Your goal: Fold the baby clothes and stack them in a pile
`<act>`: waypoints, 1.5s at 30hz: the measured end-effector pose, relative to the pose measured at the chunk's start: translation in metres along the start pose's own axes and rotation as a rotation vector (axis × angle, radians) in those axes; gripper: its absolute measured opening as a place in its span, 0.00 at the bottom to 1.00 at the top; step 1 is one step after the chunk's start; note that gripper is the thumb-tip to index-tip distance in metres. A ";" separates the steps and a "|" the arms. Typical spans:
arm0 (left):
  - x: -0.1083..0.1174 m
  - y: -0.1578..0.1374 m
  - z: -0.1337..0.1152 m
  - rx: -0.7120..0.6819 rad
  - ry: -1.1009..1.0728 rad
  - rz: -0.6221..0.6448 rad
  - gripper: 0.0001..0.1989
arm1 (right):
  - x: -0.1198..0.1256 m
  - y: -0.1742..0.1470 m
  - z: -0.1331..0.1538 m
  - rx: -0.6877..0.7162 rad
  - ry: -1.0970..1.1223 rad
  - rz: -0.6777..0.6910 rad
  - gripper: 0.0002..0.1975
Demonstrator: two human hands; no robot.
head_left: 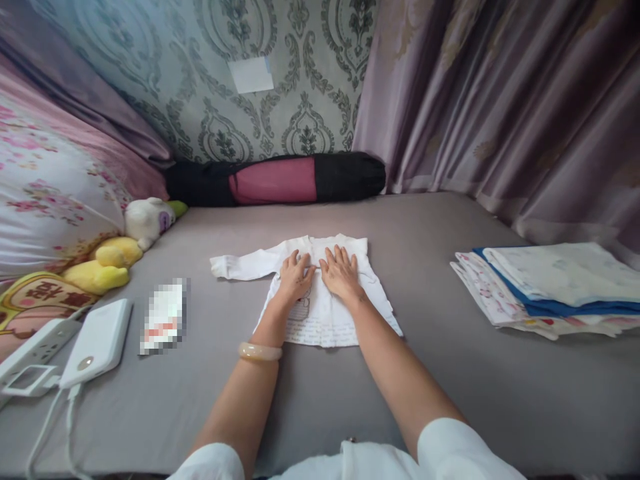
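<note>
A small white long-sleeved top (327, 327) lies flat on the grey sheet in front of me, with lines of print along its lower part. One sleeve (247, 263) stretches out to the left; on the right side no sleeve sticks out. My left hand (295, 275) rests palm down on the upper left of the top, fingers spread, and a pale bangle (260, 351) circles that forearm. Beside it, my right hand (343, 272) presses flat on the upper right, fingers also apart. Part of a printed picture shows beneath my left wrist.
Folded clothes (550, 277) are stacked on the right. To the left are a white power bank (97, 340) with cables, a power strip (43, 343), a blurred-out packet (164, 317) and plush toys (147, 223). A black and pink bolster-like roll (275, 179) lies along the wall.
</note>
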State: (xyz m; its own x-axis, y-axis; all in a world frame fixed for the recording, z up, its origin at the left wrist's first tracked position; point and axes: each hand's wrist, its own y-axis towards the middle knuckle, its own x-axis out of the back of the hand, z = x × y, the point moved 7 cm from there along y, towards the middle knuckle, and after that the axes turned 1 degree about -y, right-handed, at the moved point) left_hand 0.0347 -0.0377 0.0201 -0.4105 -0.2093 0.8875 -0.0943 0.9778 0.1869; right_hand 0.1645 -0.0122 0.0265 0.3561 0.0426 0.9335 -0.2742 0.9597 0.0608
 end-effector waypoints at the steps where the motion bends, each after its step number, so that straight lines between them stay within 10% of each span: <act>1: -0.001 0.000 0.000 -0.015 0.013 -0.001 0.21 | 0.000 0.001 -0.004 -0.020 -0.012 0.005 0.29; 19: -0.001 -0.005 -0.004 -0.081 0.090 -0.001 0.23 | 0.020 0.017 -0.070 -0.240 -0.285 0.102 0.34; 45: 0.007 -0.010 -0.013 -0.061 0.012 0.078 0.23 | 0.010 0.043 -0.038 -0.001 -0.255 0.078 0.36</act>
State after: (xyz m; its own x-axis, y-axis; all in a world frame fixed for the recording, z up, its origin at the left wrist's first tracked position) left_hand 0.0450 -0.0484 0.0299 -0.4034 -0.1331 0.9053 -0.0068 0.9898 0.1425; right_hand 0.1906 0.0398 0.0248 0.0977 0.0453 0.9942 -0.2908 0.9567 -0.0150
